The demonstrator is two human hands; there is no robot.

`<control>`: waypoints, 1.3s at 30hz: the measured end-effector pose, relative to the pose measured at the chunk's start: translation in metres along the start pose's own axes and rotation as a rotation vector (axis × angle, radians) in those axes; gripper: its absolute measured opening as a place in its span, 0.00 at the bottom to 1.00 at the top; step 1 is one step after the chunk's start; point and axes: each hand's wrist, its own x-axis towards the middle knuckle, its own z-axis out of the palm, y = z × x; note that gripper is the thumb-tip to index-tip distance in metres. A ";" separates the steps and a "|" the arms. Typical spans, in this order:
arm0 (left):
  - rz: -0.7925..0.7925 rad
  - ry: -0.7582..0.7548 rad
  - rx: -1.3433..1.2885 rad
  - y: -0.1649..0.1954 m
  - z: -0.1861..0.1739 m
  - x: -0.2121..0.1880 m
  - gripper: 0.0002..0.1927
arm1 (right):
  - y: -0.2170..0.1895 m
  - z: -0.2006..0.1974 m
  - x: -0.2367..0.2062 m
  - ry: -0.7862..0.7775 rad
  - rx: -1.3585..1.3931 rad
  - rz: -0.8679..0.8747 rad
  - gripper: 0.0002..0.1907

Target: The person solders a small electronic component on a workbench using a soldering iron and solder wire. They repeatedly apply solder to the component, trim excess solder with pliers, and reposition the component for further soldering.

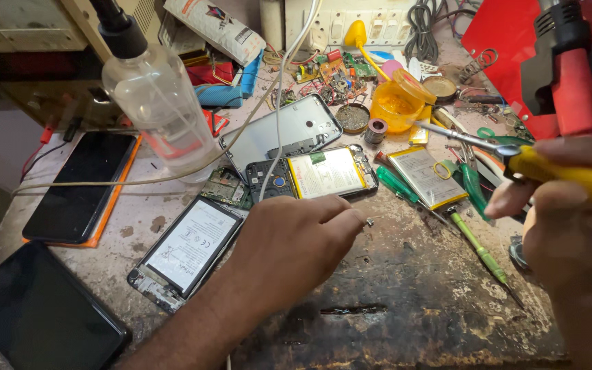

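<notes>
My left hand [294,240] rests on the worn workbench with its fingertips pinched on a tiny metal part [370,221]. My right hand [570,219] is closed around a yellow-handled soldering iron [570,175]; its metal tip [453,134] points left toward a yellow flux tub [395,103]. An opened phone [313,175] with its battery and board exposed lies just beyond my left hand. A second opened phone [186,252] lies left of my wrist.
A clear plastic bottle [159,109] stands at the left, with a grey phone back cover [282,130] behind it. Two dark phones [80,185] [35,315] lie far left. A loose battery [423,175], green screwdrivers [477,247] and a red tool stand [563,75] crowd the right.
</notes>
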 end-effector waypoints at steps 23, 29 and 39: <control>0.158 0.219 -0.043 0.005 -0.004 -0.004 0.07 | -0.031 0.042 0.013 -0.352 -0.214 -0.273 0.16; 0.115 0.247 -0.073 0.006 -0.002 -0.004 0.06 | -0.030 0.044 0.010 -0.333 -0.266 -0.291 0.19; -0.366 0.130 -0.057 -0.010 0.003 0.022 0.05 | -0.008 0.013 0.013 0.074 -0.367 -0.216 0.14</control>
